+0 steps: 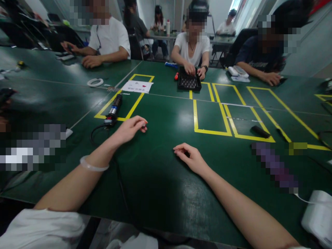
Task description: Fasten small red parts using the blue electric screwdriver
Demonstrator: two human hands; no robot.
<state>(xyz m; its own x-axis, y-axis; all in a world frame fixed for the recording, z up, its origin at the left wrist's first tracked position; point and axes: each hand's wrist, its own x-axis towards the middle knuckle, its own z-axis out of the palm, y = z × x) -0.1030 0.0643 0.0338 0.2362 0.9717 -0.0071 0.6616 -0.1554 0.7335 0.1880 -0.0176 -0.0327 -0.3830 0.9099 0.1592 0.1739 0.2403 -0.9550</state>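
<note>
My left hand [132,128] is over the green table, its fingers curled in and pressed toward the thumb. Something small and pale may be between the fingertips, too small to make out. On the wrist is a translucent white bangle [93,165]. A black cylindrical tool [114,108] with a blue and silver band and a cable lies just beyond this hand. My right hand [191,157] rests at the table's middle, thumb and fingertips brought together in a loose loop with nothing visible in them.
Yellow tape rectangles [212,132] mark the green table [160,166]. A printed white sheet [137,86] and a roll of white tape [95,82] lie farther back. Opposite, a person handles small parts in a black tray [189,83]. A white device [318,216] stands at right.
</note>
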